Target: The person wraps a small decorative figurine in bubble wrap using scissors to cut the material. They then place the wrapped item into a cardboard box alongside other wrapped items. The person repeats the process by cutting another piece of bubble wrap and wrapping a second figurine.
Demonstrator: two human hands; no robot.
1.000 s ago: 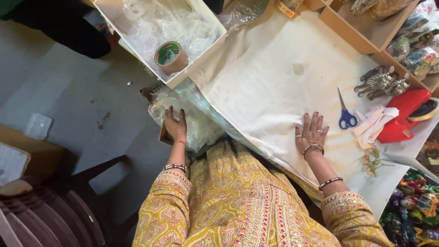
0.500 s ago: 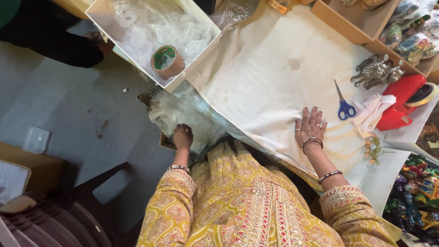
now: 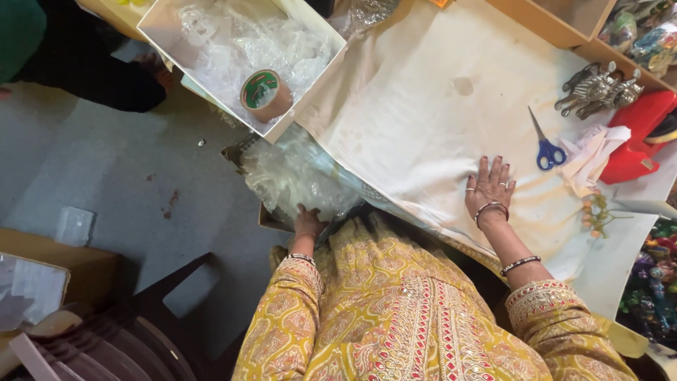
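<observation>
Left hand (image 3: 308, 222) digs, fingers hidden, into a heap of clear plastic bags (image 3: 300, 176) just beyond it, left of the counter (image 3: 423, 106). Right hand (image 3: 489, 187) lies flat, fingers spread, holding nothing.

The person wears a mustard-yellow patterned dress with red and silver embroidery down the front. The right hand (image 3: 490, 192) has finger rings and wrist bangles. The left hand (image 3: 307, 223) has a beaded bracelet.
</observation>
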